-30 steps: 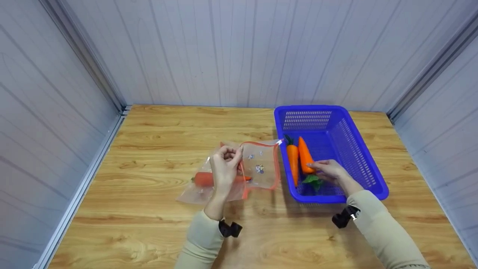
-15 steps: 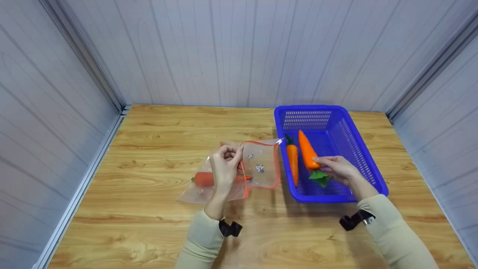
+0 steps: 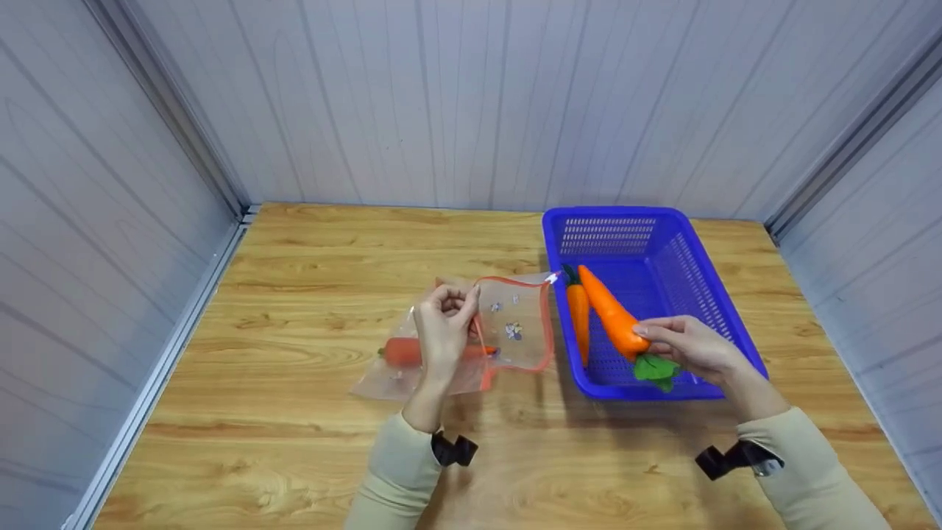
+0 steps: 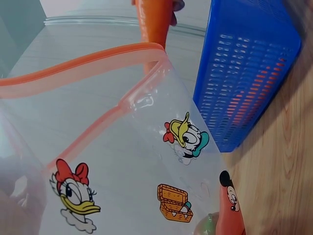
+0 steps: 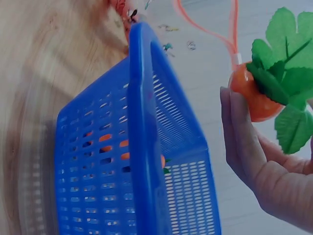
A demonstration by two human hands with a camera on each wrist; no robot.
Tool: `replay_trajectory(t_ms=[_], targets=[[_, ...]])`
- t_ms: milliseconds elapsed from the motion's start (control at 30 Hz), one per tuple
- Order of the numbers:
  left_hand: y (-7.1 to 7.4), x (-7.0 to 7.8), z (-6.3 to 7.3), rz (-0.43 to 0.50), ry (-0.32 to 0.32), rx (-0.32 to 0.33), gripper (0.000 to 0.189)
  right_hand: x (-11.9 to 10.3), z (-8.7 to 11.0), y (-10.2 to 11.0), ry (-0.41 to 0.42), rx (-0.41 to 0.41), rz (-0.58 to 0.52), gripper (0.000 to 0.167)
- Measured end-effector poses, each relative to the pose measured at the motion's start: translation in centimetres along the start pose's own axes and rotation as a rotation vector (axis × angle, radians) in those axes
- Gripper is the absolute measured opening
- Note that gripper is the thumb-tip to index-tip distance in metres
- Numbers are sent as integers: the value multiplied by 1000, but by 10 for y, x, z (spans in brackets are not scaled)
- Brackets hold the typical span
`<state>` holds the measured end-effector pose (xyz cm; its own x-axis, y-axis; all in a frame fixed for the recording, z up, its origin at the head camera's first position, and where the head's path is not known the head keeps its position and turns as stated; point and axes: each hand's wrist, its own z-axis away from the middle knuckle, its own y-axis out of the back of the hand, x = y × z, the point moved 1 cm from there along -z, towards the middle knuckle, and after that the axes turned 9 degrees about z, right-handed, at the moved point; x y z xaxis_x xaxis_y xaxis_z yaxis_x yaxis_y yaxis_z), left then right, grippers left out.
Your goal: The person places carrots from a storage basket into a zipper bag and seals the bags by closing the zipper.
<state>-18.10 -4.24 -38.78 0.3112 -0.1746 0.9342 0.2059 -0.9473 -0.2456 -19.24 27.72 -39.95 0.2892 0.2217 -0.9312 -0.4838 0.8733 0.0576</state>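
Observation:
My left hand [image 3: 441, 331] pinches the opening edge of a clear zip bag [image 3: 519, 313] with an orange border and cartoon prints. One carrot [image 3: 402, 352] lies inside the bag, its tip toward the mouth; the left hand partly covers it. Over the blue basket [image 3: 640, 283], my right hand [image 3: 695, 344] holds another carrot [image 3: 611, 313] by its thick end. Green leaves [image 5: 288, 73] hang from that end in the right wrist view, and the tip points away to the upper left in the head view. A further carrot [image 3: 578, 324] rests along the basket's left side.
The basket's slotted wall [image 4: 244, 73] stands just right of the bag's mouth, with the bag's white zip slider [image 3: 553, 278] at its rim. Pale panel walls [image 3: 456, 103] enclose the wooden table [image 3: 309, 294] at the back and both sides.
My right hand has lifted the leafy carrot from the basket floor and drawn it back and to the right. My left hand and the bag have stayed in place.

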Motion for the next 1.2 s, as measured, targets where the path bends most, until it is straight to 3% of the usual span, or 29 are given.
replay_trajectory(t_ms=[167,267,533,700,933,1200], targets=[[1,-1,0,-12,-10,2,15,-5,10,-6,11,-37,72,36],[1,-2,0,-19,-19,1,15,-7,13,-10,46,-86,115,28],[2,-2,1,-4,-33,5,15,-13,4,-22,24,-190,156,28],[2,-1,1,7,-23,9,14,-16,4,-25,21,-194,154,26],[2,0,2,-12,-41,15,14,-24,18,-21,73,-244,131,22],[2,-1,3,-6,-65,7,15,-31,11,-34,76,-270,225,26]])
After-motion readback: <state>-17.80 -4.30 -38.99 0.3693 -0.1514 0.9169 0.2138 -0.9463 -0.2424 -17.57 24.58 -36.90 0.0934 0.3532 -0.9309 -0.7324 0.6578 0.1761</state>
